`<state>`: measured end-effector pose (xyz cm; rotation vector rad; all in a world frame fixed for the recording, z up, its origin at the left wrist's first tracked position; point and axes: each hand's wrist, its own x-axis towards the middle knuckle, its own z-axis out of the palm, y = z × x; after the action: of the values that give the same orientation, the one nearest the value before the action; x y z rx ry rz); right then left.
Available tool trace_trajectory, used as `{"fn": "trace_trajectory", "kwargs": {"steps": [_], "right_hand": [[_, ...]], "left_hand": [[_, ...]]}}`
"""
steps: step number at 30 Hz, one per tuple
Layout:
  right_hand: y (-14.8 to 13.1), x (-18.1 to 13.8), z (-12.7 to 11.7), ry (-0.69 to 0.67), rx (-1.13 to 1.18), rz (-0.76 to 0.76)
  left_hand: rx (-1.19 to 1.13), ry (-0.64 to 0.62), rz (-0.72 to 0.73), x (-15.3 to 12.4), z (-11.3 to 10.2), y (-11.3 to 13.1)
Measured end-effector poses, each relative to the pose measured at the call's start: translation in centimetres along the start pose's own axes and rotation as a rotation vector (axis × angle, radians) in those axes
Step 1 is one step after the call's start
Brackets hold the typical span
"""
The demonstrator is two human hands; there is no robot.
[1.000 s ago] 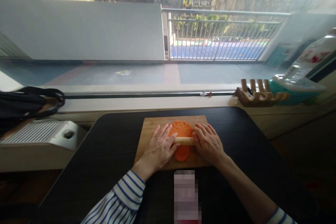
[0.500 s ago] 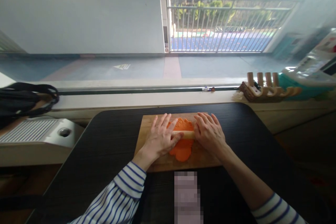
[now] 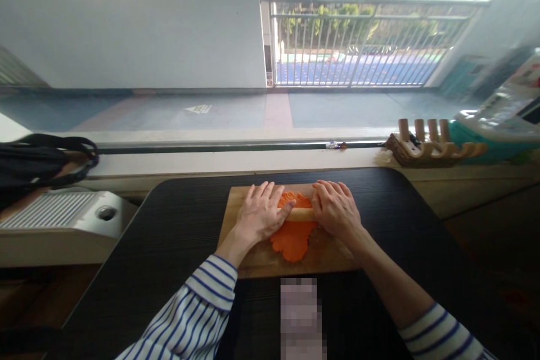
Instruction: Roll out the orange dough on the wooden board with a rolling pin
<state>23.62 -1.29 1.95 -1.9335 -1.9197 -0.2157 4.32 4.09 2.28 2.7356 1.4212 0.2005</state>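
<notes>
A flattened sheet of orange dough (image 3: pixel 291 242) with ragged edges lies on a wooden board (image 3: pixel 253 267). Across its upper part rests a pale wooden rolling pin (image 3: pixel 301 214). My left hand (image 3: pixel 262 211) covers the pin's left end, thumb angled over it and fingers stretched forward above the board. At the other end, my right hand (image 3: pixel 337 208) is curled over the pin, its fingers close together. Both ends of the pin are hidden beneath my hands.
The board sits on a black table (image 3: pixel 177 236) below a window sill (image 3: pixel 236 162). On the sill, a wicker basket holding a wooden rack (image 3: pixel 439 146) stands beside a teal container (image 3: pixel 468 132). A black bag (image 3: pixel 34 160) lies at left, above a white metal unit (image 3: pixel 80 211).
Both hands and the rolling pin have shifted slightly away from me over the dough. My left thumb has moved up across the pin, and more dough shows on the near side.
</notes>
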Motion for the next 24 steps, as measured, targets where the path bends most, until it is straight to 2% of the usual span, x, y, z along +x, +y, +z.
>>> {"fn": "trace_trajectory", "kwargs": {"steps": [6, 10, 24], "right_hand": [[-0.6, -2.9, -0.7, 0.013, 0.012, -0.072], [-0.4, -3.7, -0.8, 0.003, 0.01, -0.155], [0.7, 1.5, 0.0, -0.097, 0.028, -0.057]], "left_hand": [[0.003, 0.012, 0.061, -2.8, -0.4, 0.6], [-0.021, 0.019, 0.066, -3.4, -0.5, 0.7], [-0.055, -0.073, -0.054, 1.5, 0.0, -0.6]]}}
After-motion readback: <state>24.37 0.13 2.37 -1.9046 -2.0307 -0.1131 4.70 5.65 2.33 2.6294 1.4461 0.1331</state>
